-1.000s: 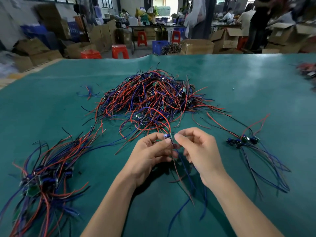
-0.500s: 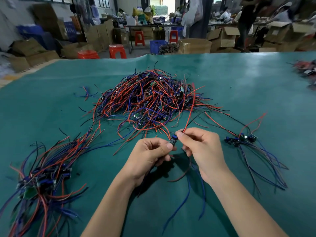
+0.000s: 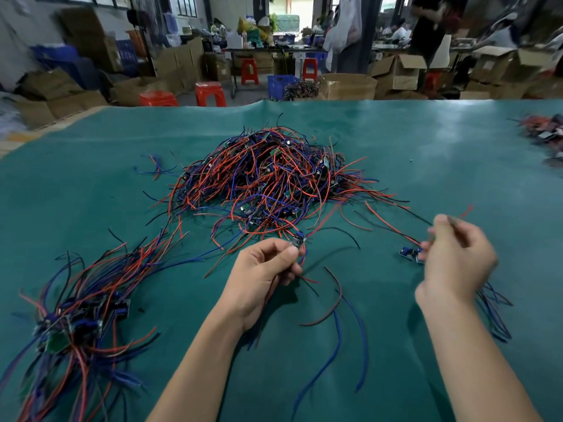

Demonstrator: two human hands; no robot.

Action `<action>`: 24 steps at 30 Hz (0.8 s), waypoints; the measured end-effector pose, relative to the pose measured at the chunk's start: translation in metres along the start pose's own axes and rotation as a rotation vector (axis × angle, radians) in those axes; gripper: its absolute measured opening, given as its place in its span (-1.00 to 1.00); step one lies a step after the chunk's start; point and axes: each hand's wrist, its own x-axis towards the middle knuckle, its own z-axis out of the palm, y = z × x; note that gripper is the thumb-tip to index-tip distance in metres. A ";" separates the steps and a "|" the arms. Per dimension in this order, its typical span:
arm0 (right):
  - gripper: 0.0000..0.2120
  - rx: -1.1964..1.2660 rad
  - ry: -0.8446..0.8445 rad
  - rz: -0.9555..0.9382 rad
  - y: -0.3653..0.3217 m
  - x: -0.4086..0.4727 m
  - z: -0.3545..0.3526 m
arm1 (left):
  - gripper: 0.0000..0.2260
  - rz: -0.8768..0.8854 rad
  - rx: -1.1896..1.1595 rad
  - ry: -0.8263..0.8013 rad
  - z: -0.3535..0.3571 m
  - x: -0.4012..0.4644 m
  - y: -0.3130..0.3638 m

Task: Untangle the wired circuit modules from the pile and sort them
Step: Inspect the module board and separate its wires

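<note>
1. Wired circuit modules lie in a tangled pile [image 3: 262,181] of red, blue and black leads at the twelve o'clock side of the green bench [image 3: 426,153], just beyond both hands.
2. One small module [image 3: 298,240] is out of the pile's bulk, pinched between thumb and forefinger of the left hand [image 3: 262,278]; that grip is clenched on it, the other fingers curled under.
3. The left forearm comes in from six o'clock, wrist slightly bent, the back of the hand turned up and to the left.
4. Blue and dark leads [image 3: 338,324] trail from the held module toward six o'clock across the bench; a red lead runs from it up toward the pile.
5. The right hand [image 3: 457,260] is at three o'clock of the left hand, well apart from it, blurred, with fingers curled and the thumb raised.
6. A thin wire [image 3: 466,210] shows by the right thumb and forefinger; the blur means I cannot tell whether that grip really holds it.
7. A small sorted group [image 3: 409,253] of blue modules lies on the bench just at the right hand's fingertips, its blue leads running under the wrist toward four o'clock.
8. A larger sorted bundle [image 3: 79,315] lies at eight o'clock, modules together and leads fanned toward the pile.
9. Another heap of parts [image 3: 545,132] sits at the bench's two o'clock edge.
10. Cardboard boxes [image 3: 396,71] and red stools [image 3: 210,92] stand beyond the bench.
</note>
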 end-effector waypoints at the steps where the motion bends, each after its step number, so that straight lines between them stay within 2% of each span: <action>1: -0.91 -0.034 -0.118 0.025 0.001 -0.009 0.003 | -0.96 -0.003 -0.032 0.001 0.001 0.000 0.000; 3: -0.86 -0.130 -0.490 0.030 0.002 -0.040 0.013 | -0.90 -0.012 -0.041 -0.018 0.001 0.000 -0.003; 5: -0.80 -0.228 -0.808 -0.036 0.003 -0.073 0.021 | -0.92 -0.005 0.001 -0.062 0.001 -0.002 -0.003; 7: -0.74 -0.281 -0.926 -0.120 0.005 -0.091 0.025 | -0.94 0.008 0.069 -0.127 0.001 -0.004 -0.002; 11: -0.74 -0.255 -0.894 -0.187 0.004 -0.087 0.022 | -0.87 -0.012 0.182 -0.177 0.000 -0.003 0.000; 13: -0.78 -0.215 -0.808 -0.212 0.001 -0.077 0.021 | -0.88 -0.031 0.192 -0.207 0.002 -0.005 0.001; 16: -0.93 -0.086 -0.633 -0.217 -0.012 -0.062 0.022 | -0.89 -0.030 0.196 -0.234 0.004 -0.007 0.002; 19: -0.86 0.038 -0.496 -0.213 -0.043 -0.052 0.031 | -0.88 -0.019 0.192 -0.249 0.003 -0.007 0.003; 21: -0.81 0.152 -0.502 -0.222 -0.076 -0.054 0.044 | -0.87 -0.013 0.180 -0.237 0.003 -0.007 0.003; 24: -0.76 0.154 -0.698 -0.263 -0.115 -0.076 0.080 | -0.84 -0.010 0.177 -0.195 0.005 -0.007 0.001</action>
